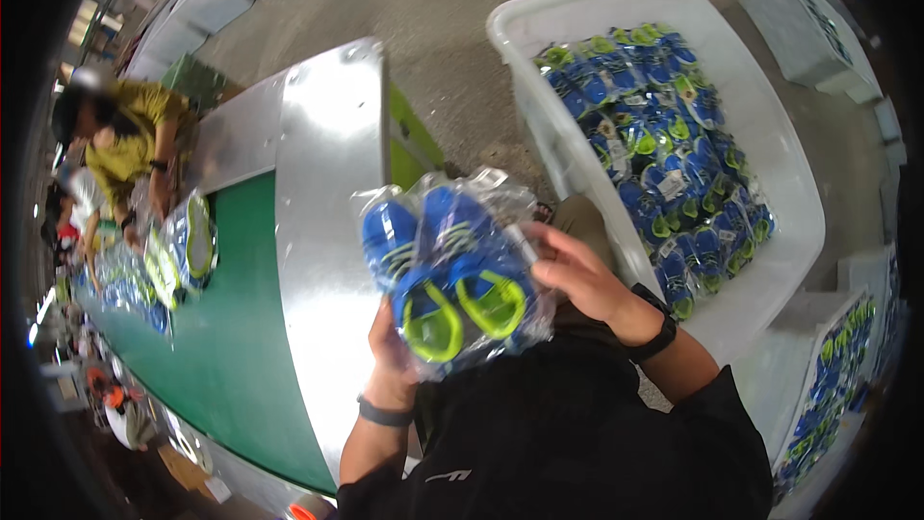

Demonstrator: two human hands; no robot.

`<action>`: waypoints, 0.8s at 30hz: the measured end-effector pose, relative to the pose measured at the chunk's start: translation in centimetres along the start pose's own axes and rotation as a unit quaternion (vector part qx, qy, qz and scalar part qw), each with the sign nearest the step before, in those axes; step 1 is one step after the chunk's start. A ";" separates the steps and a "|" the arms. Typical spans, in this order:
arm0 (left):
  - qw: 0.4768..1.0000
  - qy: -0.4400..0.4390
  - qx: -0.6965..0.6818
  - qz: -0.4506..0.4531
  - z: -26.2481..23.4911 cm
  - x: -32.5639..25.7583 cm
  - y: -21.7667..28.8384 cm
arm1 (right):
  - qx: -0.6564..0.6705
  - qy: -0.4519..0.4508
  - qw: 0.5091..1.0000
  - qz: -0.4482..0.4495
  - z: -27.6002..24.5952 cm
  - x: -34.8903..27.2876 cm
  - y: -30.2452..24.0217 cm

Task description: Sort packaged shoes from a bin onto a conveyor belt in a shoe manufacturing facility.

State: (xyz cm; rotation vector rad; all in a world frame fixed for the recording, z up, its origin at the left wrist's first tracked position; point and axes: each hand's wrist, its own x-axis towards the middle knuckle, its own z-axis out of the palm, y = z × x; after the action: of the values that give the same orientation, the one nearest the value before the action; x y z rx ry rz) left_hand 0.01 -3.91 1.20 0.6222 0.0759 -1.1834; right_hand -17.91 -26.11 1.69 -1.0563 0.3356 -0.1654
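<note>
A pair of blue children's shoes (445,228) with lime-green linings lies in a clear plastic bag before my body, toes pointing away from me. My left hand (389,342) grips the bag at its near left side, its fingers partly hidden beneath it. At the right edge of the bag, my right hand (580,274) has its thumb and fingers closed on the plastic. To the right, a large white plastic bin (799,221) holds several rows of similar bagged blue and green shoes (664,149).
A green conveyor belt (255,327) with a metal end plate (327,202) runs along my left. Bagged shoes (178,255) lie on it, beside a co-worker in a yellow shirt (135,135). Another bin of bagged shoes (828,385) stands at the lower right.
</note>
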 end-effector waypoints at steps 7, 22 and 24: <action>0.990 -0.020 0.115 -0.075 0.2 -1.1 2.7 | 0.068 -0.076 0.991 0.085 -3.9 0.7 -0.5; 0.978 0.037 0.195 -0.071 1.4 4.5 0.7 | 0.028 0.135 0.990 -0.040 -9.5 -5.5 -2.2; 0.978 0.047 0.193 -0.058 0.7 3.6 1.3 | 0.048 0.198 0.973 -0.106 -11.7 -6.6 -4.3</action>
State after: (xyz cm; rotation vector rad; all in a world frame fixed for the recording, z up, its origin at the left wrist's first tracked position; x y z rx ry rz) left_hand 2.38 -6.97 1.04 1.0263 -0.0408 -1.2927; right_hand -28.11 -35.90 1.43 -0.9583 0.5679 -0.5823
